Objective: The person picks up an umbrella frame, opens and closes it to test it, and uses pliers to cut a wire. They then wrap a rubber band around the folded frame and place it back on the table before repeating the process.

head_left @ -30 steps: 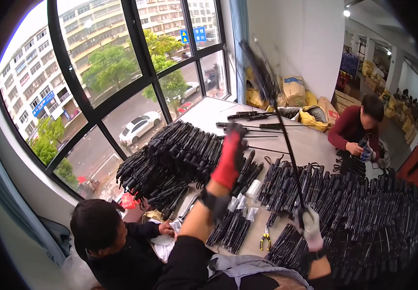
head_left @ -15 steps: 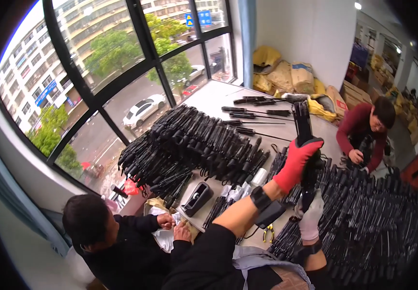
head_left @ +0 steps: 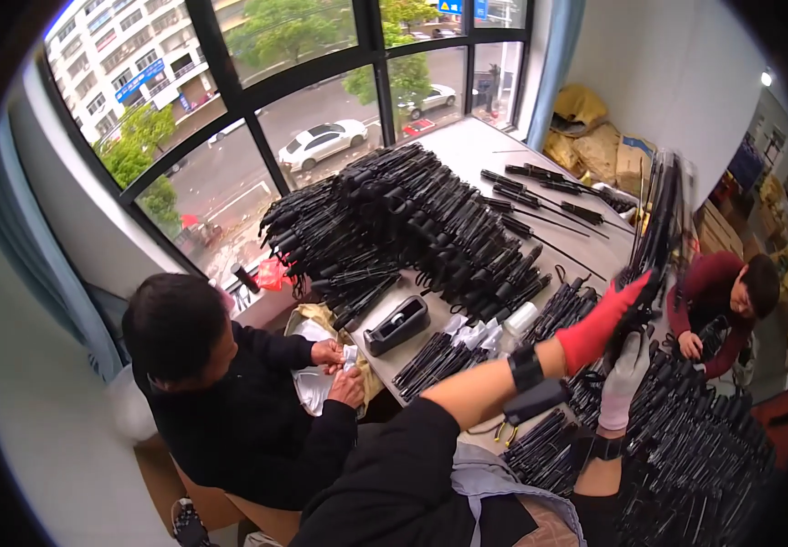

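My left hand (head_left: pixel 602 324), in a red and black glove, is closed around a black folding umbrella frame (head_left: pixel 656 219). The frame stands nearly upright, its bunched ribs spreading toward the top and blurred there. Just below, my right hand (head_left: pixel 625 378) wears a pale glove and grips the frame's dark lower end, which its fingers partly hide. Beneath both hands a wide heap of similar umbrella frames (head_left: pixel 685 447) covers the near right of the table.
Another big pile of umbrella frames (head_left: pixel 403 219) lies by the window. A tape dispenser (head_left: pixel 397 325) and yellow-handled pliers (head_left: pixel 505 432) rest on the table (head_left: pixel 467 146). One co-worker (head_left: pixel 230 392) sits at left handling something white; another (head_left: pixel 722 301) works at far right.
My view has swung, so the scene sits further right and lower at the right side. The umbrella frame's ribs have fanned out somewhat, and my right hand has come closer to my left.
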The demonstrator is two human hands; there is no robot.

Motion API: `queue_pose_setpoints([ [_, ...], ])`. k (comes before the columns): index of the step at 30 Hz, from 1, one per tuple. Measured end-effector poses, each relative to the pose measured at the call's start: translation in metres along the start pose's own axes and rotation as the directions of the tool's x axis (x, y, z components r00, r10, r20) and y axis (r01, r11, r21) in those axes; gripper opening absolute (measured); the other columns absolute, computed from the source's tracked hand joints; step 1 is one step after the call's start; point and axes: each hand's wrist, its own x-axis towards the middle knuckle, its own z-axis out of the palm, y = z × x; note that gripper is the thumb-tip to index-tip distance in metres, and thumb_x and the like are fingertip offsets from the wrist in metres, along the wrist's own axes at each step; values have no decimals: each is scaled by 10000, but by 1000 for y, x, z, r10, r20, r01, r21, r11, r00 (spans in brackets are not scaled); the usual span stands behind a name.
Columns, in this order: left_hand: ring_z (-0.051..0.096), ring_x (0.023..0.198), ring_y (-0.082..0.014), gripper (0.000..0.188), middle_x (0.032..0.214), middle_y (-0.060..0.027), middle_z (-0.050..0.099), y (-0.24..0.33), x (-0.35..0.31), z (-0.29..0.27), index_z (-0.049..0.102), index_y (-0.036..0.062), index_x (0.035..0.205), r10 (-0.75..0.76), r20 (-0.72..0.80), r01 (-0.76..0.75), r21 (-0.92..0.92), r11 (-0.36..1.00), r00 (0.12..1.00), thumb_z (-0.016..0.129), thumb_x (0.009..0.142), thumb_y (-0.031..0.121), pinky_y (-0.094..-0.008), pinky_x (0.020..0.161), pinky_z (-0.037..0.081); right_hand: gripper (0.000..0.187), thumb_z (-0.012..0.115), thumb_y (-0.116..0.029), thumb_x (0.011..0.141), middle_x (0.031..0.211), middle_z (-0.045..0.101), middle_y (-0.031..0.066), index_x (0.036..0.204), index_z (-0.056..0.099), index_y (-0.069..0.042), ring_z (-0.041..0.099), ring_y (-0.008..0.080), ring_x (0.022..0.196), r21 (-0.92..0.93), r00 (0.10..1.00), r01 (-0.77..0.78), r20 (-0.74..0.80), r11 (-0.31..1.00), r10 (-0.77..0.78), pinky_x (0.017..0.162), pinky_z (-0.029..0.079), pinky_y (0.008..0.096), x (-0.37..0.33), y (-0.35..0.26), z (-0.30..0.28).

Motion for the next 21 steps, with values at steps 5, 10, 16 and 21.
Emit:
queue_pose_setpoints([
  [5, 571, 750, -107, 385, 816, -35, 600, -22, -15, -4, 576, 32, 934, 204, -41, -135, 618, 774, 978, 665, 872, 401, -290, 634, 467, 445, 447, -305, 1015, 1223, 527, 122, 1297, 461, 39, 537, 195, 1047, 360, 966, 199, -228, 912, -121, 890, 457, 324, -17, 41, 28],
  [10, 550, 732, -90, 364, 823, -35, 598, -1, -12, -7, 557, 23, 916, 211, -36, -143, 624, 769, 977, 671, 882, 367, -279, 629, 454, 434, 455, -314, 1007, 1206, 552, 130, 1267, 480, 32, 552, 196, 1044, -291, 902, 354, -147, 889, -407, 889, 450, 341, 1, 73, 16],
  [16, 562, 781, -84, 239, 875, -47, 619, -21, -21, -32, 577, 18, 958, 238, -36, -172, 586, 792, 971, 670, 897, 230, -262, 693, 466, 348, 490, -306, 998, 911, 579, 59, 1127, 525, 16, 520, 120, 737, -341, 878, 430, -58, 836, -475, 638, 418, 267, -20, 48, 23],
  [21, 535, 1021, -178, 666, 1238, -90, 524, 57, 11, -104, 422, 81, 1398, 594, 296, -528, 808, 262, 748, 724, 833, 263, -327, 885, 452, 366, 532, -363, 978, 628, 537, -3, 980, 555, 2, 390, 42, 447, 253, 999, 34, 28, 967, -42, 404, 285, 211, -74, 1, -27],
])
